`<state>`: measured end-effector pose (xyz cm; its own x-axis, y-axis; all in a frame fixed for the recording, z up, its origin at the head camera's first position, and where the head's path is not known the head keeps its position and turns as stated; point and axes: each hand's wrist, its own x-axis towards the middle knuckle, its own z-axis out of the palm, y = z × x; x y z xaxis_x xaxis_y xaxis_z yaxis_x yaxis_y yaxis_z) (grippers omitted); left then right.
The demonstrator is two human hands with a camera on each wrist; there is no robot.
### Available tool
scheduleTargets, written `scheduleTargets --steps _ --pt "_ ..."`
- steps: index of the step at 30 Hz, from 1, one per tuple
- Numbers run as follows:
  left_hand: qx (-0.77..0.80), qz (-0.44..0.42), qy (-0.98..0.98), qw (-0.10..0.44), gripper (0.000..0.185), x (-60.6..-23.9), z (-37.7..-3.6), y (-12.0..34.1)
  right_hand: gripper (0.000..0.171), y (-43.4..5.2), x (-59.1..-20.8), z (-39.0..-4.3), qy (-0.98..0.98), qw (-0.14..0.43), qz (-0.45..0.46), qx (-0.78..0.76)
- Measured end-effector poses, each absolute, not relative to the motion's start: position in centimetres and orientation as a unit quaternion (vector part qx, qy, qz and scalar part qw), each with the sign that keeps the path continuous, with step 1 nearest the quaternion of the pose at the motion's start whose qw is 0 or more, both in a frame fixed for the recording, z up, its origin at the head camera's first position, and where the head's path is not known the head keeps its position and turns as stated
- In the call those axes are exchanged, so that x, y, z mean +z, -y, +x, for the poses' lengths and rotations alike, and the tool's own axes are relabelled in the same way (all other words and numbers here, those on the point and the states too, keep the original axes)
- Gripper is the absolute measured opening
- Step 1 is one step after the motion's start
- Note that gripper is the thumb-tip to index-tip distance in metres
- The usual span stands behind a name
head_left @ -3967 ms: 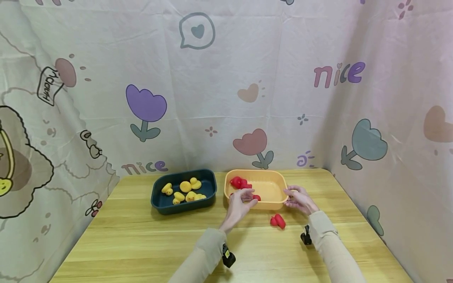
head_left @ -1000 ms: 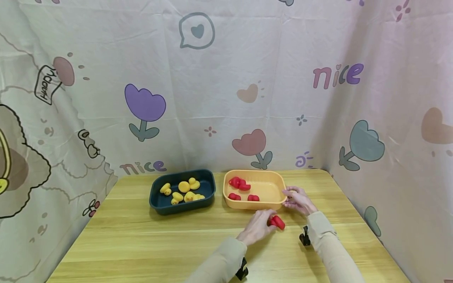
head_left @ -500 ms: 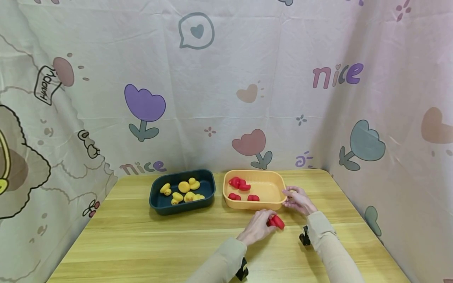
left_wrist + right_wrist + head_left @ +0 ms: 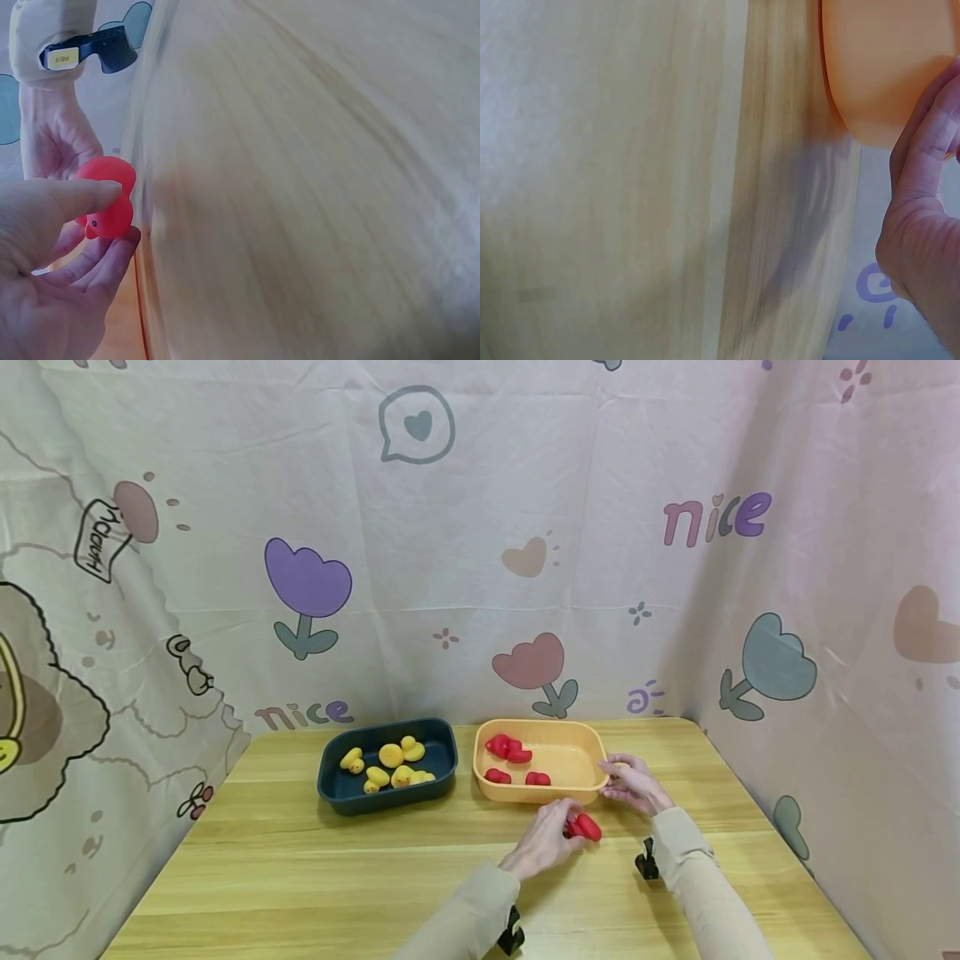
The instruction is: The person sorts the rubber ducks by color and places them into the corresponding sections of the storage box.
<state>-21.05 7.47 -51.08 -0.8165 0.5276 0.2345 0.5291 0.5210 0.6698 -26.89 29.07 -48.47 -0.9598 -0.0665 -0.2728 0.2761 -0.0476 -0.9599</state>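
My left hand point(image 4: 543, 839) pinches a red toy duck point(image 4: 588, 827) between thumb and fingers, just in front of the orange tray point(image 4: 566, 762). In the left wrist view the duck point(image 4: 112, 217) shows its round head with a dark eye, the thumb lying across it. My right hand point(image 4: 633, 783) grips the tray's right end, thumb at the rim and fingers low on the outer wall. Inside the tray several red ducks point(image 4: 507, 747) lie towards the left. The right wrist view catches the tray's outer wall point(image 4: 889, 82) against the fingers of my right hand point(image 4: 930, 187).
Left of the orange tray stands a dark blue tray point(image 4: 387, 807) with several yellow ducks point(image 4: 377, 778). Both are towards the back of the wooden table point(image 4: 300, 877), before a printed cloth point(image 4: 442, 568). A black wrist camera point(image 4: 647, 860) hangs under the right sleeve.
My left hand has gone from over the orange tray to the red duck on the table, taken hold of it and shifted it slightly towards the tray. The right hand keeps its place.
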Motion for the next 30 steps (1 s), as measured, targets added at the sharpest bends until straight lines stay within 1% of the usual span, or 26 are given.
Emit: scheduleTargets --steps 7,13,16,30 --pt "-0.437 -0.295 0.850 -0.011 0.041 -50.8 -21.1 -7.2 0.017 -29.0 -48.4 -26.9 -0.675 0.123 0.078 -0.724" --pt "-0.490 -0.274 0.827 -0.030 0.041 -50.5 -21.0 -6.9 0.026 -29.1 -48.4 -26.9 -0.678 0.121 0.071 -0.721" --pt "-0.510 -0.260 0.819 -0.037 0.040 -50.3 -20.9 -6.8 0.027 -29.1 -48.4 -26.9 -0.677 0.120 0.071 -0.722" --pt "-0.565 -0.223 0.794 -0.026 0.039 -48.9 -20.7 -5.9 0.024 -29.2 -48.5 -27.0 -0.676 0.124 0.078 -0.722"
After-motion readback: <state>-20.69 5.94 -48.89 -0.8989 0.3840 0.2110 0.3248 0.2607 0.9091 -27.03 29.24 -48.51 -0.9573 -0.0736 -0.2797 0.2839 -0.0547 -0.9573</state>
